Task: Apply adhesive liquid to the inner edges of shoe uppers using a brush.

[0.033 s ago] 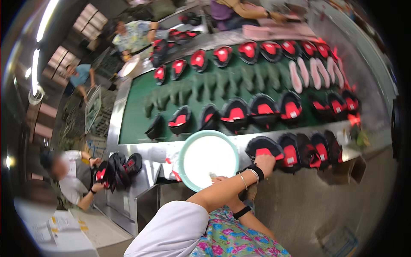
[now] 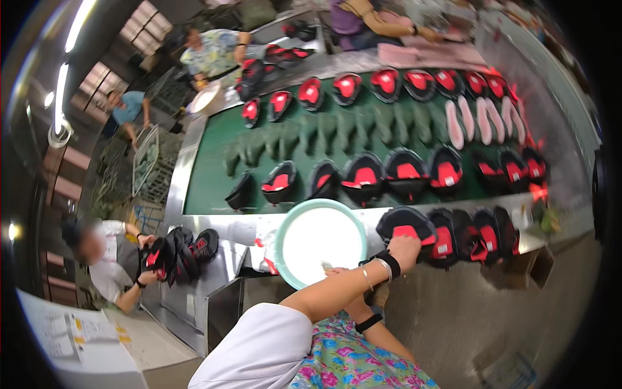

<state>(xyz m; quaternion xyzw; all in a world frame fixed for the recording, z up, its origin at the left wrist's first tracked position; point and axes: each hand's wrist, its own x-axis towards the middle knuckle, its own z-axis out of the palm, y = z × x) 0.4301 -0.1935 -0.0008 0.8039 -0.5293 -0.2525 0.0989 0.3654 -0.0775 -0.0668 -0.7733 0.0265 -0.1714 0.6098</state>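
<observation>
My left arm, in a white sleeve, crosses over to the right. My left hand (image 2: 405,251) is closed on the near edge of a black shoe upper (image 2: 407,223) with a red lining, at the metal table edge. Below that forearm, my right hand (image 2: 336,272) is partly hidden; its visible fingers hold a brush (image 2: 326,265), with only a small pale part showing. The brush touches the white liquid (image 2: 319,236) in a pale green basin (image 2: 280,245). More black and red shoe uppers (image 2: 443,245) stand just right of my left hand.
A green conveyor belt (image 2: 214,175) carries rows of shoe uppers, dark sole-shaped pieces (image 2: 343,129) and pink insoles (image 2: 455,123). Co-workers sit across and at left, one holding shoes (image 2: 159,259). A cardboard box (image 2: 528,269) is below the table at right.
The whole view has shifted slightly, so the scene sits a little farther right. My hands keep their hold on the shoe upper and the brush.
</observation>
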